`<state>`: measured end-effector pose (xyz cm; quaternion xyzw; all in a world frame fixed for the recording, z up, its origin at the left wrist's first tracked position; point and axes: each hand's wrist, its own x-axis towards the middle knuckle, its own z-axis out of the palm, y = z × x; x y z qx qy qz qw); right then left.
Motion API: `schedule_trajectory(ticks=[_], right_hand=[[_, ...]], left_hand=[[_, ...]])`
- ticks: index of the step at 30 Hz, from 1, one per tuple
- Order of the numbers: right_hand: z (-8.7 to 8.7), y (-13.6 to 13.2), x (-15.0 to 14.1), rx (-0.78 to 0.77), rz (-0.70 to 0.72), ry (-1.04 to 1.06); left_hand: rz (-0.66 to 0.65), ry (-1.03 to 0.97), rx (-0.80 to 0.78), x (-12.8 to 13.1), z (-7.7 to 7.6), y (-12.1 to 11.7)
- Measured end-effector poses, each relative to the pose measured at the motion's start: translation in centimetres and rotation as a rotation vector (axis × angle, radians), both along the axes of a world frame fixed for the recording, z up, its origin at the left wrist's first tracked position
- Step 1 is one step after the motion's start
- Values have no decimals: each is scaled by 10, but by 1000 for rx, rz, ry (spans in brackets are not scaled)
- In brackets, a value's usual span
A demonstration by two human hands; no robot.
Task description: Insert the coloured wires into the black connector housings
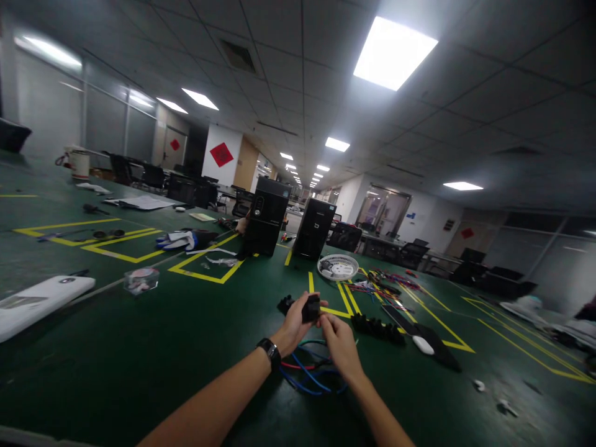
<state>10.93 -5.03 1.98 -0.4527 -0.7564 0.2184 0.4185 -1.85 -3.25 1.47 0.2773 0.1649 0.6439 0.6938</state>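
Observation:
My left hand [294, 324], with a black watch [269, 354] on its wrist, is closed around a small black block-shaped part [311, 308]. At the block's right side, my right hand [341, 343] has thumb and fingertips pinched together; what they grip is too small to make out. Below both hands lies a loose bundle of blue, red and green wires [307, 372] on the green table. Just beyond the left hand sits a cluster of black parts [285, 303], and a row of similar black parts [378, 329] lies to the right.
Two black computer towers [266, 217] [315, 228] stand ahead. A white basket [339, 267], coloured wires [386, 282] and a white mouse [423, 345] lie to the right. Gloves [179, 240], a clear box [141, 280] and a white device [41, 301] are left. Yellow tape marks the table.

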Motion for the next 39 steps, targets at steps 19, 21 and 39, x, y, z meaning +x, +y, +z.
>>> schedule_trajectory(ticks=[19, 21, 39], right_hand=[[-9, -2, 6, -743, 304, 483], [-8, -4, 7, -718, 340, 466], [10, -23, 16, 10, 150, -50]], left_hand=[[114, 242, 149, 8, 7, -18], [196, 452, 193, 1, 8, -18], [836, 338, -265, -94, 0, 38]])
